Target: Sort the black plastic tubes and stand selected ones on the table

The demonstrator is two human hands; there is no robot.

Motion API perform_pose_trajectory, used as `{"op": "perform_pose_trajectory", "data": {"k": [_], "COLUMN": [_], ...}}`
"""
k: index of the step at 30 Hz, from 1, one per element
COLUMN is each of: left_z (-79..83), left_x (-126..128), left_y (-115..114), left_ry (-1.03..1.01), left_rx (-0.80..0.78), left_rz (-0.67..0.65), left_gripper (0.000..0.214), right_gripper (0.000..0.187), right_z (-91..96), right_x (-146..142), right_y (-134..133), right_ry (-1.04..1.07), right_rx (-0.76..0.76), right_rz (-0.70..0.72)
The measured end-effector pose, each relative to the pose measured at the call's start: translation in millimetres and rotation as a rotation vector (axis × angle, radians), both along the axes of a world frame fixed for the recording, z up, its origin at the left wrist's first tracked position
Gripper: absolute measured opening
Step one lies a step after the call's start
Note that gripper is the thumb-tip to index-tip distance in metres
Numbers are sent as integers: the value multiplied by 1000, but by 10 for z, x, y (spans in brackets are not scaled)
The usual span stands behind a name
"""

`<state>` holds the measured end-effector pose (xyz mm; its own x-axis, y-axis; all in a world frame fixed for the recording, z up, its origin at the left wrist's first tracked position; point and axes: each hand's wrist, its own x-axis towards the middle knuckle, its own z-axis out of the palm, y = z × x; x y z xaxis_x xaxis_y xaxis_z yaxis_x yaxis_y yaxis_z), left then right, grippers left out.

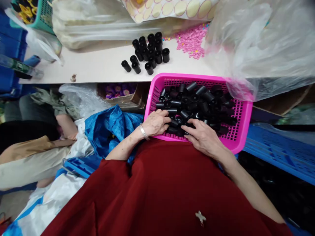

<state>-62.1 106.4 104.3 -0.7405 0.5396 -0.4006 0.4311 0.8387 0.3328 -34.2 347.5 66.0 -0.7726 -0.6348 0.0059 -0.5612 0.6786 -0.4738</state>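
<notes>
A bright pink plastic basket (246, 127) holds many loose black plastic cylinders (194, 98), hollow at the end and lying in all directions. Over the near left rim is my left hand (156, 123), its fingers curled in together beside the cylinders; whatever they close on is hidden. My right hand (204, 134) reaches over the near rim with fingers apart, the tips touching the cylinders. Beyond the basket, a group of similar black cylinders (149, 68) stands upright on the white tabletop (98, 65).
Pink beads (190, 41) lie heaped on the table beside a clear plastic bag (265, 39). A blue sack (110, 124) sits left of the basket, and a blue crate (278, 150) is at right. Another person's legs (31, 157) are at far left.
</notes>
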Motion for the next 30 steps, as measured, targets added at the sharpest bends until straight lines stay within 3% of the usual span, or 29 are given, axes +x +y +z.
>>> {"op": "perform_pose_trajectory", "data": {"k": [2,4,6,9,14,18,20,23,26,30], "left_z": [-15,-27,-46,-90,-161,-181,-178,-166,-144,-86], "left_x": [12,11,11,17,21,20,27,52,81,99], "left_y": [-44,-139,-247,-350,-352,-384,-437,-517,-539,-490], "left_ry": [-23,-48,-65,-56,-8,32,35,36,49,73], "left_rx": [-9,76,219,400,476,555,657,759,715,583], "left_rz": [-12,-20,0,70,151,306,420,527,470,296], "left_gripper": [18,16,17,18,14,14,13,12,10,11], "right_gripper": [30,32,34,31,29,30,29,29,28,30], "right_z": [16,34,52,71,39,-65,-99,-103,-79,-35], "right_x": [-117,-216,-270,-238,-105,-206,-281,-332,-325,-287], "right_y": [-27,53,171,222,-213,-531,-536,-381,-168,-13], "right_ry": [90,207,309,326,30,-151,-175,-40,101,117], "right_rx": [246,365,320,140,-76,-38,-12,29,26,-59], "right_rz": [-73,-240,-350,-311,-7,59,13,-165,-318,-367]}}
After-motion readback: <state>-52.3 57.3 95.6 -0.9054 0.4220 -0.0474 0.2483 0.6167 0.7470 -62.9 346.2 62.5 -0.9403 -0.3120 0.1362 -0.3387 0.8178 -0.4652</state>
